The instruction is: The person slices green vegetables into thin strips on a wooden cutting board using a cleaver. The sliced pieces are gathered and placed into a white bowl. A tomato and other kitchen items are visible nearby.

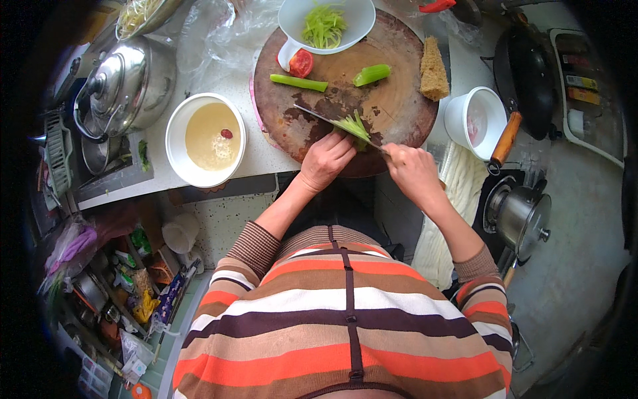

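A round wooden chopping board (398,104) lies before me. My right hand (411,169) grips a kitchen knife (319,115), whose blade points to the upper left. Thin green vegetable shreds (355,125) lie against the blade. My left hand (329,157) is bent close beside the blade at the board's near edge; whether its fingertips hold a green piece is hidden. Farther up the board are a green stalk piece (299,83), a thicker green piece (372,75) and a cut tomato (301,63). A white bowl (359,25) with green shreds stands at the board's far side.
Left of the board is a white tub (172,144) of pale liquid with a red fruit, beside a lidded steel pot (149,85). A dried loofah (433,70) lies on the board's right edge, near a white bucket (453,117). A wok (523,80) and another pot (516,214) are farther right.
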A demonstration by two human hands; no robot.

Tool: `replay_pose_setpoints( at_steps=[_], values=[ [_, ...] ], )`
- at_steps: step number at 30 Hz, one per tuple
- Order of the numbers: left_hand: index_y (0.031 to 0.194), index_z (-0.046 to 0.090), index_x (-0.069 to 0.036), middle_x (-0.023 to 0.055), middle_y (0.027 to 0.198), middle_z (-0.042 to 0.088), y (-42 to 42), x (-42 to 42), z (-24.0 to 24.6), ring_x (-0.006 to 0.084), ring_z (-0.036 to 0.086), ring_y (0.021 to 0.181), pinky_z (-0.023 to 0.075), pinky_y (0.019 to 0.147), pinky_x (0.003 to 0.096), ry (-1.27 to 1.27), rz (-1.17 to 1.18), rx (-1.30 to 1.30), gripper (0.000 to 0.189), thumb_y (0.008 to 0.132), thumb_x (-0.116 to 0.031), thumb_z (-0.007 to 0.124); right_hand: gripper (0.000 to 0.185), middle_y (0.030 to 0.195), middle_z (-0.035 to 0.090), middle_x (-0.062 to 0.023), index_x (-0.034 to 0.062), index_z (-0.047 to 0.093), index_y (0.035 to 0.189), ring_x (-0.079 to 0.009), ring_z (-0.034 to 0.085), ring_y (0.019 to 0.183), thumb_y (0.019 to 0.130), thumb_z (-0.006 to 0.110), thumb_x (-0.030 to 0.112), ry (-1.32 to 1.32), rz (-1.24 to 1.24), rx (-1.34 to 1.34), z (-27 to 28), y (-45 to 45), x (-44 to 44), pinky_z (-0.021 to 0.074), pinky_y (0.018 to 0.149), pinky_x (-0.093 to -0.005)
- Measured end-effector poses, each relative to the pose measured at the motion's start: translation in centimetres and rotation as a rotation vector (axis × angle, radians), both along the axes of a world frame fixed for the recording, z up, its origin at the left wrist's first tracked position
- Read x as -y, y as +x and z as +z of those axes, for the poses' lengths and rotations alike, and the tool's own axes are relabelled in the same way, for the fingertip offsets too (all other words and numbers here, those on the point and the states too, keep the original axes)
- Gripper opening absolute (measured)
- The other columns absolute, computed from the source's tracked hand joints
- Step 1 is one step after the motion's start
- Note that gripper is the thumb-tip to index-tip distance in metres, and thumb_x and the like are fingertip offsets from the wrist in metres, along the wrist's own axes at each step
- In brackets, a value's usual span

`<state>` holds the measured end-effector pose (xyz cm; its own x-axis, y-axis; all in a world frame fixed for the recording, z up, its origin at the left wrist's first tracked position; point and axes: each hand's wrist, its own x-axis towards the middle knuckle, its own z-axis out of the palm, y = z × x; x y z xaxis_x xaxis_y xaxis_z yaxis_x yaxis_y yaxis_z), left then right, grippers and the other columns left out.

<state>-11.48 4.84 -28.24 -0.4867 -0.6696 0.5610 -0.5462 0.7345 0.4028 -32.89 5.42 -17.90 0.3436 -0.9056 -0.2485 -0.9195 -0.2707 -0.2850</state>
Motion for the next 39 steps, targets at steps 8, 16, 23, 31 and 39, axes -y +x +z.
replay_pose_setpoints(
  at_steps=[8,16,23,31,39],
  values=[
    [0.096,0.067,-0.002,0.0109,0.111,0.066,0.5,-0.6,0.6,0.0271,0.065,0.098,0.0570,0.086,0.0368,0.050,0.056,-0.051,0.024,0.073,-0.009,0.063,0.013,0.086,0.072,-0.0192,0.0061,0.069,0.100,-0.0403,0.069,0.079,0.092,0.065,0.016,-0.032,-0.064,0.147,-1.8,0.2,0.2,0.0554,0.070,-0.0503],
    [0.097,0.067,-0.001,0.0119,0.108,0.066,-0.1,-1.0,0.1,0.0300,0.064,0.103,0.0559,0.091,0.0384,0.091,0.161,-0.035,0.026,0.072,-0.007,0.063,0.015,0.089,0.072,-0.0189,0.0061,0.069,0.102,-0.0411,0.068,0.082,0.093,0.066,0.018,0.018,-0.071,0.105,-1.8,0.4,0.3,0.0547,0.072,-0.0513],
    [0.094,0.068,-0.002,0.0102,0.108,0.067,-0.1,-0.7,-0.5,0.0270,0.064,0.099,0.0554,0.089,0.0372,0.088,0.121,-0.050,0.024,0.072,-0.006,0.062,0.013,0.082,0.073,-0.0174,0.0055,0.069,0.101,-0.0388,0.071,0.075,0.091,0.063,0.012,-0.059,0.004,0.073,0.9,0.3,0.0,0.0569,0.068,-0.0488],
    [0.095,0.068,-0.002,0.0098,0.108,0.067,-0.2,-0.8,-0.4,0.0263,0.064,0.097,0.0554,0.088,0.0365,0.075,0.129,-0.057,0.025,0.072,-0.007,0.062,0.009,0.079,0.071,-0.0196,0.0048,0.067,0.093,-0.0404,0.070,0.072,0.091,0.062,0.012,-0.078,0.021,0.125,-1.4,1.1,0.9,0.0562,0.066,-0.0500],
    [0.094,0.069,-0.002,0.0099,0.109,0.067,0.0,-1.0,-0.6,0.0260,0.063,0.095,0.0557,0.087,0.0364,0.061,0.119,-0.070,0.024,0.071,-0.007,0.062,0.018,0.092,0.072,-0.0202,0.0051,0.070,0.106,-0.0405,0.069,0.084,0.091,0.065,0.014,0.122,0.017,-0.091,1.5,-0.3,0.4,0.0555,0.075,-0.0496]
  ],
)
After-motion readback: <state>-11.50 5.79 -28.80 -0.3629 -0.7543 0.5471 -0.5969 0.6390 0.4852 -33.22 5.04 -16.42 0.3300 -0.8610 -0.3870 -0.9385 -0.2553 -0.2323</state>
